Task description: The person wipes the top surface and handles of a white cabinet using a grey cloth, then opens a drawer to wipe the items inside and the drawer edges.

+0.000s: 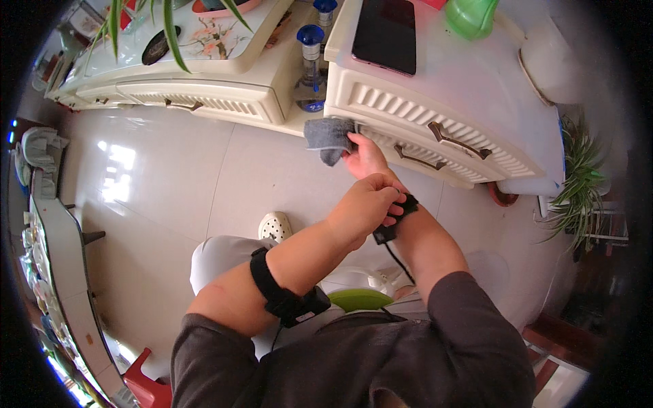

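My right hand (368, 159) grips a grey cloth (330, 133), possibly a knitted cleaning mitt or sock, in front of the white cabinet's drawers. Across that forearm lies my left hand (363, 205), its fingers curled at a black strap (386, 235) around the right wrist. The fingertips pinch the strap's edge, partly hidden by the hand itself. From the strap a thin black cable runs down towards my body. A second black band (261, 273) with a small black box (306, 306) is fastened around my left forearm.
On the white cabinet (459, 86) are a dark phone (386, 35) and a green glossy vase (470, 18). Blue-capped glass bottles (310, 76) stand beside it. A low cream cabinet (194, 97) runs left. A spider plant (576, 178) stands right; a red stool (148, 382) lower left.
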Tool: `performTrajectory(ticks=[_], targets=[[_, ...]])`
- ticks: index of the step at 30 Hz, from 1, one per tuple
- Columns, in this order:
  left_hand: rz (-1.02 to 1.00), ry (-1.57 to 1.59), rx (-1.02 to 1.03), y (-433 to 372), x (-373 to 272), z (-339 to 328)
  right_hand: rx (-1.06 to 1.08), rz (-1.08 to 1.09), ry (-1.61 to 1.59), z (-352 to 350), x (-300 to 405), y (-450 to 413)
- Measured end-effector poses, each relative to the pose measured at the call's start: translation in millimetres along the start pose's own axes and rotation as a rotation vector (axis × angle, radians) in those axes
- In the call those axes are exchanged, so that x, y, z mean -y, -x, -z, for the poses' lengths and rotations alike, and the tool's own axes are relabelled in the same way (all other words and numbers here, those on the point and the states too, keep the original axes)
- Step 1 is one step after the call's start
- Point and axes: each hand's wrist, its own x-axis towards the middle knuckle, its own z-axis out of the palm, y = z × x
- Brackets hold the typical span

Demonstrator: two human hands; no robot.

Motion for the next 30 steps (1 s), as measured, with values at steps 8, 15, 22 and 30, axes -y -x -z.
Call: performTrajectory(ticks=[8, 15, 22, 30], targets=[[-0.113, -0.061, -0.113, -8.9, 15.9, 17.6, 0.207, -0.037, 0.34, 21.9, 54.2, 77.8], [-0.03, -0.358, -0.239, -12.3, 27.0, 17.2, -0.045, 0.427, 1.667, 37.0, 73.7, 118.0], [-0.436, -0.709, 0.076, -8.4, 38.3, 10.0, 0.258, 0.114, 1.058, 4.8, 71.5, 172.9], [-0.22, -0.539, -0.131, -23.1, 45.3, 20.5, -0.146, 0.656, 1.448, 51.7, 68.4, 152.0]])
